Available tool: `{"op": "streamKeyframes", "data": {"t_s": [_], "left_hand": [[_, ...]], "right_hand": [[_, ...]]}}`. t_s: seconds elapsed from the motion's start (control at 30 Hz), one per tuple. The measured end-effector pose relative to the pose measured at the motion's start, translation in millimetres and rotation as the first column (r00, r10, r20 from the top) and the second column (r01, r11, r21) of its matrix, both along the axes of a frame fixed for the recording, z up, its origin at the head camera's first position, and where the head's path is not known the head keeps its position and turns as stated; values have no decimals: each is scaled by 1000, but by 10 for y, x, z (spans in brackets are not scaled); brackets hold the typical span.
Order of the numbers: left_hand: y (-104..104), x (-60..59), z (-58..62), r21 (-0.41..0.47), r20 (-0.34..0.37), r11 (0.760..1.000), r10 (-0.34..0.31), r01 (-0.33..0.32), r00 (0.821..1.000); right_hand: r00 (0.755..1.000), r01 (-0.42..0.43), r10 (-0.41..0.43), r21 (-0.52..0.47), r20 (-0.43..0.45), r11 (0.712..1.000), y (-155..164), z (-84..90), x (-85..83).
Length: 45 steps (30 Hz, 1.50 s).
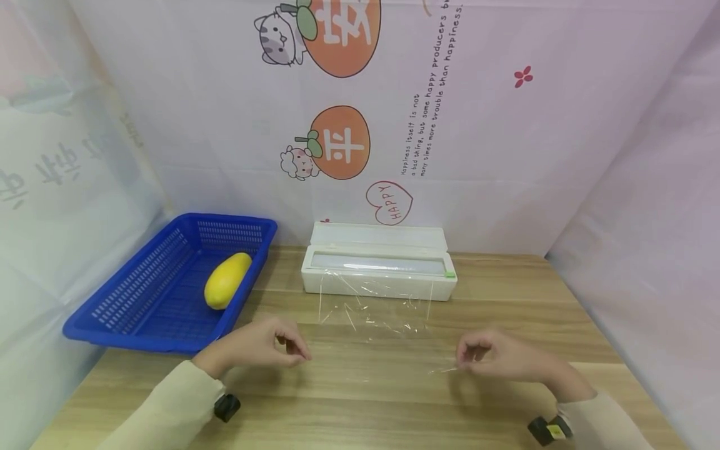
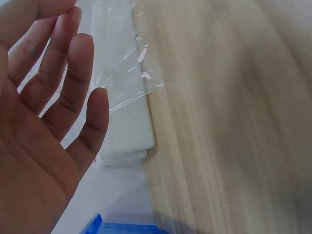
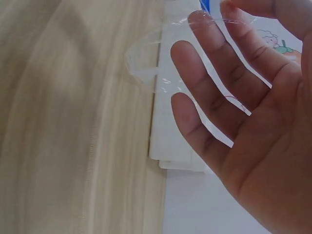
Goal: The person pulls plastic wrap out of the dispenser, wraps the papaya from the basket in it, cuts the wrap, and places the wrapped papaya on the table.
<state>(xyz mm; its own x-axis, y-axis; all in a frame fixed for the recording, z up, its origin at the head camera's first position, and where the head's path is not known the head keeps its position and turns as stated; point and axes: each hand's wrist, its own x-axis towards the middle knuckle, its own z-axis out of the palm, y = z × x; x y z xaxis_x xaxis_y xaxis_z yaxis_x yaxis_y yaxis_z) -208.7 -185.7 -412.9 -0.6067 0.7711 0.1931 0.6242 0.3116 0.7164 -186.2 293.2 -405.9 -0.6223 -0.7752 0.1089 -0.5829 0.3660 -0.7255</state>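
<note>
A sheet of clear plastic wrap (image 1: 360, 312) stretches from the white wrap dispenser box (image 1: 388, 287) toward me, above the wooden table. My left hand (image 1: 267, 344) pinches its near left corner between thumb and index finger. At the near right corner my right hand (image 1: 503, 356) pinches the wrap, which shows creases by the fingertips. In both wrist views the other fingers are loosely bent and apart, with the wrap (image 2: 124, 63) beyond them. The box's lid (image 1: 377, 237) is raised at the back. The film's near edge is hard to make out.
A blue plastic basket (image 1: 163, 342) stands on the left, with a yellow mango-shaped fruit (image 1: 227, 281) inside against its right wall. Printed cloth (image 1: 478, 156) hangs behind and along both sides of the wooden table (image 1: 360, 419). A small green tab (image 1: 450, 275) sits at the box's right end.
</note>
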Motion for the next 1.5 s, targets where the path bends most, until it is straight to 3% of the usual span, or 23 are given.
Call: {"op": "streamKeyframes", "data": {"t_s": [0.13, 0.47, 0.7, 0.9, 1.07, 1.17, 1.3, 1.5], "left_hand": [[25, 30, -55, -62, 35, 998, -4, 6, 999], [69, 40, -186, -160, 31, 983, -85, 89, 996], [79, 112, -183, -221, 133, 969, -78, 106, 988], [103, 154, -151, -244, 122, 965, -65, 93, 990], [127, 174, -157, -249, 143, 965, -46, 81, 989], [139, 179, -166, -254, 170, 965, -27, 70, 985], [149, 174, -186, -261, 189, 963, -15, 65, 982], [156, 159, -223, -254, 201, 964, -24, 76, 979]], "right_hand": [[1000, -18, 17, 18, 26, 1000, -14, -69, 13], [994, -48, 43, 53, 98, 997, -60, -191, 105], [990, -41, 31, 72, 139, 997, -78, -299, 132], [993, -19, 7, 101, 114, 995, -84, -337, 151], [994, 71, -78, 97, 73, 993, -92, -367, 162], [988, 157, -156, 90, -13, 984, -121, -409, 166], [959, 257, -236, 134, -155, 957, -167, -460, 180], [922, 346, -296, 189, -249, 919, -194, -479, 214]]}}
